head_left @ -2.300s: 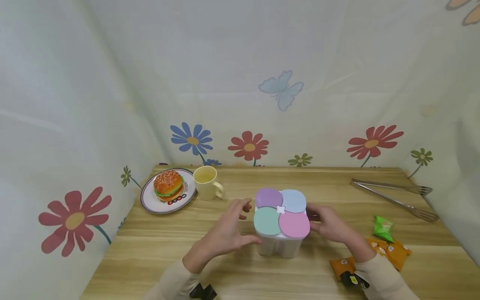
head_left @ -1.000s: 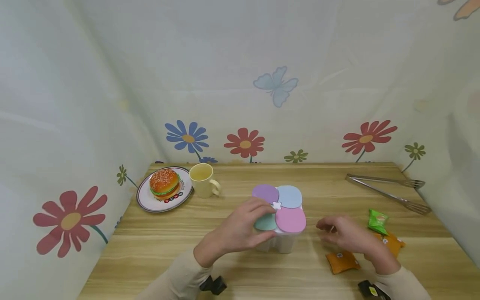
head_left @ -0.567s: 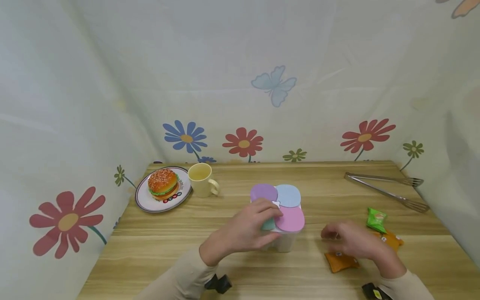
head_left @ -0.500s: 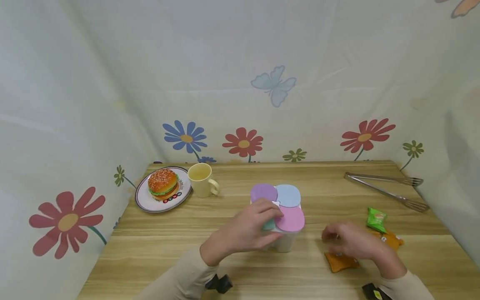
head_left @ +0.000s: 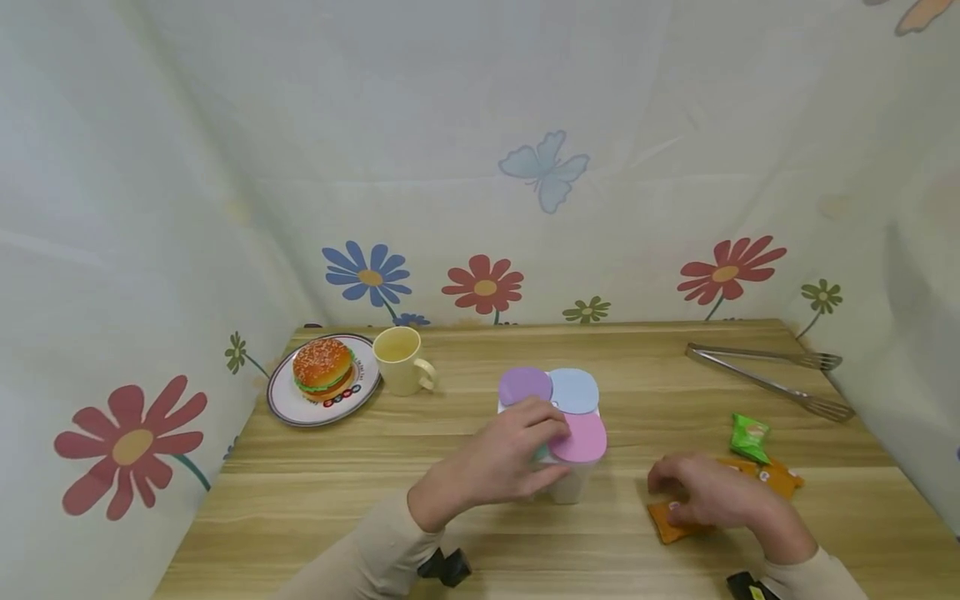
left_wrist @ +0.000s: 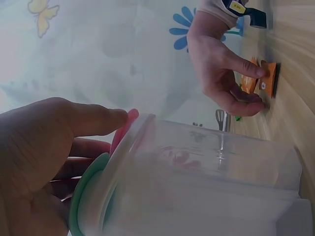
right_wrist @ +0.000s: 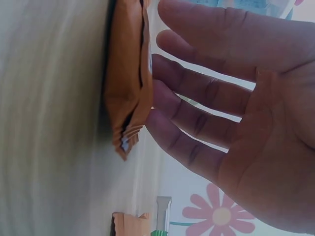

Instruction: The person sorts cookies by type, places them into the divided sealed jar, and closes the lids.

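Note:
A clear storage box with a four-petal lid in purple, blue, green and pink stands mid-table. My left hand grips the lid, its fingers curled over the top and covering most of the green petal. In the left wrist view, the thumb meets the edge of the pink petal, which tilts up a little. Over an orange snack packet lying right of the box is my right hand. Its fingers are loosely bent with the fingertips right at the packet's top face, thumb spread apart from them.
A green packet and more orange packaging lie beyond the right hand. Metal tongs rest at the back right. At the back left, a plate holds a burger, beside a yellow mug.
The left hand has moved from beside the box onto its lid, reaching slightly further right. My right hand has left the box's side and come right and down over the orange packet.

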`<state>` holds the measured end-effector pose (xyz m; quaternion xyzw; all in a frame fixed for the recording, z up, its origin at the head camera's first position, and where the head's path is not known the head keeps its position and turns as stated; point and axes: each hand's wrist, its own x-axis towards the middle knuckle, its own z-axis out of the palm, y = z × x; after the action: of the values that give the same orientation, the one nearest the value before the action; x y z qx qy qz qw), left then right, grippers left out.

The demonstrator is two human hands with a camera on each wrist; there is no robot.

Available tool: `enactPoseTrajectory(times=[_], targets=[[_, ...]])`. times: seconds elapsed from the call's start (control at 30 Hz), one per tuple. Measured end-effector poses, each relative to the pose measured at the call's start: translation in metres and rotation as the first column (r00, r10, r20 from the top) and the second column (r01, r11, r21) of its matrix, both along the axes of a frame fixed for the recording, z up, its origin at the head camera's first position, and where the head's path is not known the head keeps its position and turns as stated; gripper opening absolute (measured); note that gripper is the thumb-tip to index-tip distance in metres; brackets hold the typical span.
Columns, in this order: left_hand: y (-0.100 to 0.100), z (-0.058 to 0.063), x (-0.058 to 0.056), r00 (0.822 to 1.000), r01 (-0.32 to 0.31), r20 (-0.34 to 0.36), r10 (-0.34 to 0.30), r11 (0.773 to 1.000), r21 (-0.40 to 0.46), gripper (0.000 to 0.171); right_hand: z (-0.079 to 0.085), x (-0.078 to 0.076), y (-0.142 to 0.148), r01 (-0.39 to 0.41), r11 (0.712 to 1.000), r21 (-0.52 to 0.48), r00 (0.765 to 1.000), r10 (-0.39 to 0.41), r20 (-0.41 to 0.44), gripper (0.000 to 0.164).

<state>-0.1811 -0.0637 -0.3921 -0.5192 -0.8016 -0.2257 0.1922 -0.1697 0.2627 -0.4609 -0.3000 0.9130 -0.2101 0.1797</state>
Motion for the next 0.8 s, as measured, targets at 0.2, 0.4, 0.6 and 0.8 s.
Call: enactPoseTrajectory(times=[0.2,0.4,0.6,0.8], targets=[[0.0025,0.0012,-0.0008,1.000,-0.017,-0.010,0.016,1.000,-0.013,0.033,-0.0014,0.0005,0.0019,0.000,1.000,0.002,1.000,0.000,0.001,0.034],[0.0042,0.0020,-0.0012,1.000,-0.027,-0.011,0.027,0.999,-0.030,0.033,-0.0024,0.0002,0.0015,-0.009,1.000,-0.012,1.000,0.009,0.012,0.034],[0.0067,0.0012,-0.0022,0.998,-0.038,-0.049,0.037,0.999,-0.022,0.029,-0.0010,0.0022,0.0004,0.002,0.999,-0.037,0.998,0.000,0.058,0.031],[0.0101,-0.0029,-0.0022,0.993,-0.041,-0.112,0.041,0.999,0.005,0.024,-0.0012,0.0038,0.0008,0.008,1.000,-0.025,0.998,-0.006,0.068,0.028]])
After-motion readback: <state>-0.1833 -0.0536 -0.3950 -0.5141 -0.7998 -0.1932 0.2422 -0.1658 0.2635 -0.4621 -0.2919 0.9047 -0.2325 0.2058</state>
